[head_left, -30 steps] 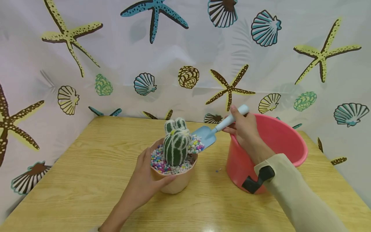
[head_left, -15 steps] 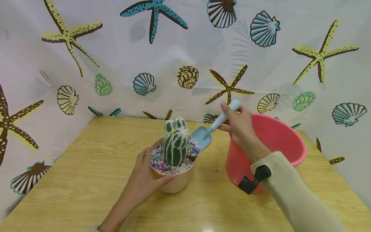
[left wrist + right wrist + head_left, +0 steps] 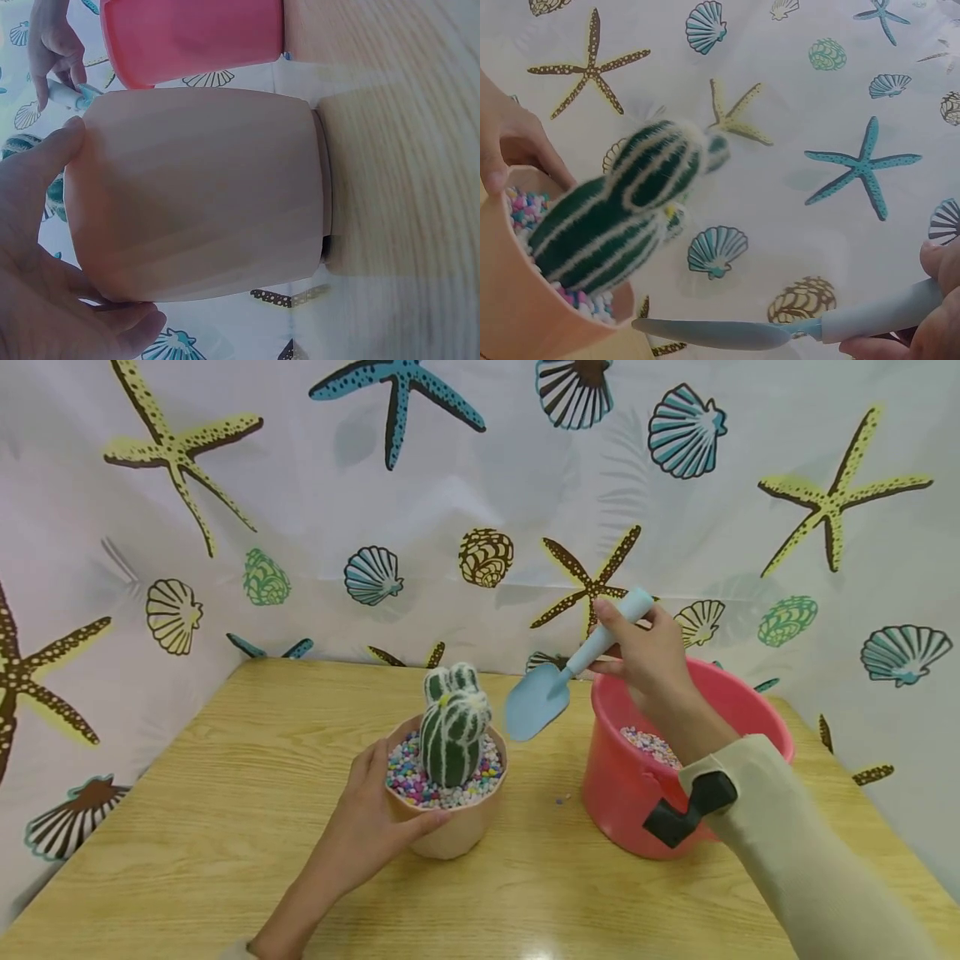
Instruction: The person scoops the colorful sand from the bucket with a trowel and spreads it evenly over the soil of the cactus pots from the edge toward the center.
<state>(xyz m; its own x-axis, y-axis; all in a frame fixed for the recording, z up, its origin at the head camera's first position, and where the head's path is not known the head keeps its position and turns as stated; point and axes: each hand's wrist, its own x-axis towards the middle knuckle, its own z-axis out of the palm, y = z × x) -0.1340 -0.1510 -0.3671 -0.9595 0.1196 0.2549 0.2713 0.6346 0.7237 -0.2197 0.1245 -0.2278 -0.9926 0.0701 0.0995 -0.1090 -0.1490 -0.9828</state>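
Note:
A green cactus with white stripes [image 3: 450,743] stands in a peach flowerpot [image 3: 448,835], bedded in coloured pebbles [image 3: 408,777]. My left hand [image 3: 367,822] grips the pot at its near left side, thumb along the front and fingers round the rim; the left wrist view shows the pot wall [image 3: 202,195] between thumb and fingers. My right hand [image 3: 652,652] holds a light blue trowel [image 3: 538,700] by its handle. The trowel's blade hangs just right of the pot's rim, apart from it, with no pebbles seen on it. In the right wrist view the blade [image 3: 712,334] lies nearly level.
Right of the pot a red bucket [image 3: 615,793] stands on the wooden table [image 3: 225,827], with more pebbles [image 3: 651,746] inside. A few stray pebbles [image 3: 562,800] lie between pot and bucket. A cloth with starfish and shells [image 3: 420,510] hangs behind.
Pebbles on the trowel have gone into the right side of the pot. My right hand has lifted the trowel and drawn it right, away from the cactus. My left hand stays on the pot.

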